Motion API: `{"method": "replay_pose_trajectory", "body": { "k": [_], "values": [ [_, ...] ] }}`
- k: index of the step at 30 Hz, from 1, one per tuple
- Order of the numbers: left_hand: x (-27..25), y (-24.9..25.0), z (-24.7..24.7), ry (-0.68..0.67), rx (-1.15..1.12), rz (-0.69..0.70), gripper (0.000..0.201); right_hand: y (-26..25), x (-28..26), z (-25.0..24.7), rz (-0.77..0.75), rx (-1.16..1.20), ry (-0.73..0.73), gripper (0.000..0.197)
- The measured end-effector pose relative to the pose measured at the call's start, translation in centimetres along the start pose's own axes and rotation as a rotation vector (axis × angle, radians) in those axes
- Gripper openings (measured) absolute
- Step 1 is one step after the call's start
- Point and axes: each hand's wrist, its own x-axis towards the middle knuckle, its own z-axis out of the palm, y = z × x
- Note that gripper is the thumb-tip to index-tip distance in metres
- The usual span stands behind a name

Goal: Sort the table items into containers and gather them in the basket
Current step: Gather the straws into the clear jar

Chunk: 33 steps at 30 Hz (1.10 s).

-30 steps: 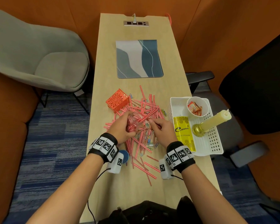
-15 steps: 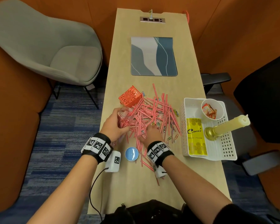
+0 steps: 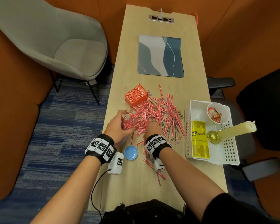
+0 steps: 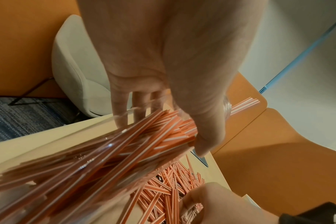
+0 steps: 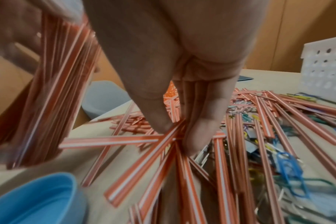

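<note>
A clear jar (image 3: 129, 120), partly filled with red-and-white striped straws, is tilted at the left edge of the pile, and my left hand (image 3: 118, 125) grips it. In the left wrist view the thumb and fingers of the left hand (image 4: 159, 130) wrap the jar (image 4: 86, 159). My right hand (image 3: 153, 127) is down on the loose straw pile (image 3: 159, 110). Thumb and fingers of the right hand (image 5: 176, 134) pinch a few straws (image 5: 144, 163) against the table. Coloured paper clips (image 5: 286, 160) lie mixed in the pile.
An orange cut-out box (image 3: 136, 97) lies behind the pile and a blue lid (image 3: 131, 152) lies between my wrists. The white basket (image 3: 188, 113) at the right holds a cup of sachets (image 3: 217, 113), a yellow box (image 3: 199, 139) and a candle (image 3: 233, 131). A mat (image 3: 160, 56) lies farther back.
My left hand carried the jar from the middle of the pile to its left edge. The right hand left the jar mouth and dropped onto the straws, closing on a few.
</note>
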Motion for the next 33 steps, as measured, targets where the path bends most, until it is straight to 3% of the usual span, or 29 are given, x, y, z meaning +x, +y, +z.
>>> {"method": "replay_pose_trajectory", "body": {
  "k": [3, 8, 12, 17, 20, 27, 33],
  "values": [
    [0.2, 0.1, 0.2, -0.003, -0.006, 0.009, 0.075, 1.4, 0.0, -0.6, 0.04, 0.101, 0.026, 0.047],
    [0.7, 0.6, 1.0, -0.025, -0.001, 0.02, 0.078, 4.9, -0.3, -2.0, 0.048, 0.387, 0.055, 0.074],
    [1.1, 1.5, 1.8, -0.053, -0.003, 0.018, 0.08, 8.1, -1.3, -4.2, 0.045, 0.689, -0.001, 0.054],
    [1.3, 2.6, 2.8, -0.084, 0.018, 0.026, 0.077, 10.6, -3.1, -7.7, 0.035, 1.11, 0.046, 0.056],
    [1.3, 2.9, 3.4, -0.106, 0.062, 0.038, 0.075, 11.0, -4.6, -10.3, -0.043, 1.277, 0.151, 0.044],
    [1.0, 3.8, 4.7, -0.174, 0.17, 0.032, 0.075, 10.7, -7.0, -15.3, -0.195, 1.391, 0.523, 0.035],
    [0.9, 4.8, 5.6, -0.201, 0.189, 0.079, 0.072, 8.3, -6.8, -13.8, -0.209, 1.347, 0.706, 0.022]
  ]
}}
